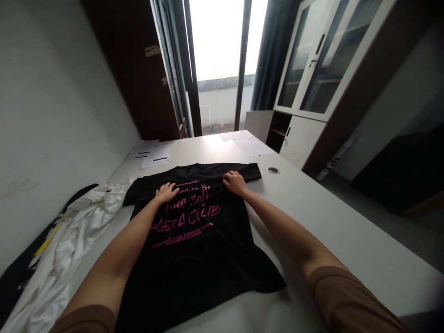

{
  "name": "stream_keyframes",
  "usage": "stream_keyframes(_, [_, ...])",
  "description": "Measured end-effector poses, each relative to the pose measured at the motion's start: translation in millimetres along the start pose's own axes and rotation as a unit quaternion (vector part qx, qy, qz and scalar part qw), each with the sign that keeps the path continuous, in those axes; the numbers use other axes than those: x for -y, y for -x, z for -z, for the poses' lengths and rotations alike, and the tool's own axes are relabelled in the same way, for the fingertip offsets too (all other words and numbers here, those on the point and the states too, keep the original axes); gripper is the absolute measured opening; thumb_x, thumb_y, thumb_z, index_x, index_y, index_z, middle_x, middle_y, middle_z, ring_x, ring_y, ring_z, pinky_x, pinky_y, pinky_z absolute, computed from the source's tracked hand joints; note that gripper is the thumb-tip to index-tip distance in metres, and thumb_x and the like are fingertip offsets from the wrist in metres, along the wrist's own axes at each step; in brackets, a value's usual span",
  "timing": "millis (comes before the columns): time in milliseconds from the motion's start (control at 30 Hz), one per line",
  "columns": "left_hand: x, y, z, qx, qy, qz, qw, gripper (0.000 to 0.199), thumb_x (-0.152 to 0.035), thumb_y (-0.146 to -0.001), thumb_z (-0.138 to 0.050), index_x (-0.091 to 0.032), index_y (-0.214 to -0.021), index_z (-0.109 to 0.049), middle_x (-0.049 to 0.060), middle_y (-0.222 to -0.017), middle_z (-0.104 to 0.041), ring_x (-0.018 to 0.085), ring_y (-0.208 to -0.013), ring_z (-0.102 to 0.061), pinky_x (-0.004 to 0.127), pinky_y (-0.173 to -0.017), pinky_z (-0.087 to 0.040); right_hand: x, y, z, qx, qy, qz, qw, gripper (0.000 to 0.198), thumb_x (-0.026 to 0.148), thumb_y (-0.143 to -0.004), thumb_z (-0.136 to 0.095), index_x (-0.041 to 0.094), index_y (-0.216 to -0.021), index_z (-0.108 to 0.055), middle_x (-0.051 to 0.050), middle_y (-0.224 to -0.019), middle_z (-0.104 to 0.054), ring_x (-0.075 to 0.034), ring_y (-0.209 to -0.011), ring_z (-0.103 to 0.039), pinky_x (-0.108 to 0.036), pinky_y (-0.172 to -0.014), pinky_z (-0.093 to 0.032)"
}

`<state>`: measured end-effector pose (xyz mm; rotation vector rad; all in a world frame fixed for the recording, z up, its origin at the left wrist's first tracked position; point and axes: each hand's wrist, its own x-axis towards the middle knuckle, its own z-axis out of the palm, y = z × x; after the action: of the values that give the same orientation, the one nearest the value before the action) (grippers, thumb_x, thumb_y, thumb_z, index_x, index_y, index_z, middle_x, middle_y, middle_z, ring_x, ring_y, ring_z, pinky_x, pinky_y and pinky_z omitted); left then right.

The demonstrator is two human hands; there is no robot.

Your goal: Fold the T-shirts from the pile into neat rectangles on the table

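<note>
A black T-shirt point(208, 263) with pink lettering lies spread out on a white table point(350, 249), its sleeves reaching out to both sides and its collar end away from me. My left hand point(166, 192) rests on the upper left of the shirt, fingers stretched out beside the lettering and covering part of it. On the upper right, near the sleeve, my right hand point(236, 183) lies on the fabric with its fingers slightly bent and apart. The hem on the right side flares out in a fold toward the table's near part.
A heap of white cloth point(65, 245) with darker garments lies along the left wall. Printed papers point(152, 152) are at the far left, and more sheets point(251, 145) at the far right. A round cable hole point(273, 170) sits near the right edge. Beyond stands a cabinet point(308, 134).
</note>
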<state>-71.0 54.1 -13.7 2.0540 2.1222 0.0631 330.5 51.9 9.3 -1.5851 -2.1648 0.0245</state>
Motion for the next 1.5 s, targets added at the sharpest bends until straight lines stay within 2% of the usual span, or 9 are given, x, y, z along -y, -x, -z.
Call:
stream_keyframes(167, [2.6,-15.5,5.4,0.061,-0.021,0.0,0.998,0.08,-0.075,-0.092,-0.034,-0.034,-0.16,-0.032,0.009,-0.17,-0.016,0.041,-0.155,-0.014,0.073,-0.113,-0.021,9.8,-43.0,-22.9,0.152,-0.007,-0.011,0.988,0.038,0.051,-0.097,-0.056,0.032,-0.127,-0.069,-0.006,-0.138,-0.061,-0.03,-0.127,-0.052,-0.041,-0.106,-0.042])
stream_keyframes(300, [6.0,-29.5,6.8,0.07,-0.025,0.004,0.997,0.081,-0.075,-0.091,-0.039,-0.035,-0.161,-0.03,0.011,-0.17,-0.016,0.043,-0.155,-0.014,0.076,-0.111,-0.022,6.0,-68.2,-38.5,0.208,0.004,0.003,0.978,0.055,0.058,-0.095,-0.057,0.036,-0.145,-0.055,-0.004,-0.159,-0.043,-0.035,-0.145,-0.035,-0.059,-0.116,-0.03])
stream_keyframes(400, [6.7,-38.2,1.8,0.06,-0.021,0.014,0.998,0.081,-0.075,-0.092,-0.037,-0.035,-0.162,-0.026,0.01,-0.171,-0.012,0.043,-0.155,-0.01,0.078,-0.111,-0.018,0.3,-80.9,-49.8,0.23,0.007,-0.006,0.973,0.063,0.062,-0.096,-0.052,0.036,-0.153,-0.044,-0.005,-0.166,-0.031,-0.037,-0.152,-0.022,-0.069,-0.117,-0.018])
stream_keyframes(633, [11.7,-59.5,-2.9,0.058,-0.015,0.014,0.998,0.084,-0.078,-0.092,-0.032,-0.035,-0.163,-0.019,0.007,-0.172,-0.004,0.043,-0.156,-0.003,0.078,-0.113,-0.008,-11.9,-104.4,-70.8,0.225,0.009,-0.025,0.974,0.07,0.068,-0.098,-0.041,0.034,-0.158,-0.035,-0.006,-0.169,-0.023,-0.036,-0.155,-0.014,-0.07,-0.119,-0.007])
stream_keyframes(967, [15.8,-105.2,2.1,0.069,0.003,0.024,0.997,0.088,-0.08,-0.09,-0.034,-0.034,-0.164,-0.019,0.007,-0.172,-0.004,0.046,-0.155,-0.002,0.079,-0.112,-0.007,-23.0,-151.3,-86.1,0.244,0.011,-0.035,0.969,0.074,0.069,-0.095,-0.047,0.031,-0.158,-0.036,-0.007,-0.169,-0.022,-0.038,-0.154,-0.016,-0.069,-0.119,-0.011])
stream_keyframes(1100, [16.6,-119.1,-0.2,0.043,0.002,0.031,0.999,0.085,-0.078,-0.092,-0.031,-0.034,-0.164,-0.021,0.007,-0.172,-0.006,0.045,-0.155,-0.004,0.08,-0.112,-0.007,-26.7,-166.6,-93.7,0.248,0.013,-0.044,0.968,0.075,0.07,-0.096,-0.045,0.032,-0.16,-0.033,-0.006,-0.17,-0.019,-0.037,-0.154,-0.013,-0.068,-0.12,-0.008])
stream_keyframes(1333, [18.7,-134.4,-5.5,-0.005,-0.004,0.026,1.0,0.079,-0.075,-0.096,-0.028,-0.033,-0.163,-0.024,0.006,-0.172,-0.012,0.044,-0.154,-0.007,0.078,-0.113,-0.006,-30.3,-170.3,-110.2,0.2,0.029,-0.04,0.979,0.07,0.067,-0.101,-0.033,0.031,-0.161,-0.031,-0.005,-0.17,-0.018,-0.033,-0.155,-0.012,-0.064,-0.121,-0.006])
stream_keyframes(1400, [19.2,-138.4,-6.2,-0.006,-0.001,0.024,1.0,0.079,-0.075,-0.096,-0.028,-0.033,-0.163,-0.025,0.006,-0.172,-0.012,0.044,-0.154,-0.008,0.078,-0.113,-0.005,-28.5,-166.8,-111.5,0.175,0.033,-0.033,0.984,0.068,0.065,-0.102,-0.033,0.028,-0.159,-0.034,-0.006,-0.169,-0.022,-0.033,-0.154,-0.016,-0.062,-0.122,-0.009])
stream_keyframes(1500, [19.0,-138.7,-5.7,-0.022,0.007,0.016,1.0,0.077,-0.073,-0.097,-0.028,-0.032,-0.162,-0.028,0.005,-0.171,-0.015,0.042,-0.154,-0.01,0.076,-0.115,-0.005,-21.5,-157.2,-107.3,0.119,0.033,-0.014,0.992,0.061,0.055,-0.105,-0.031,0.02,-0.151,-0.047,-0.01,-0.163,-0.036,-0.031,-0.149,-0.029,-0.053,-0.123,-0.015])
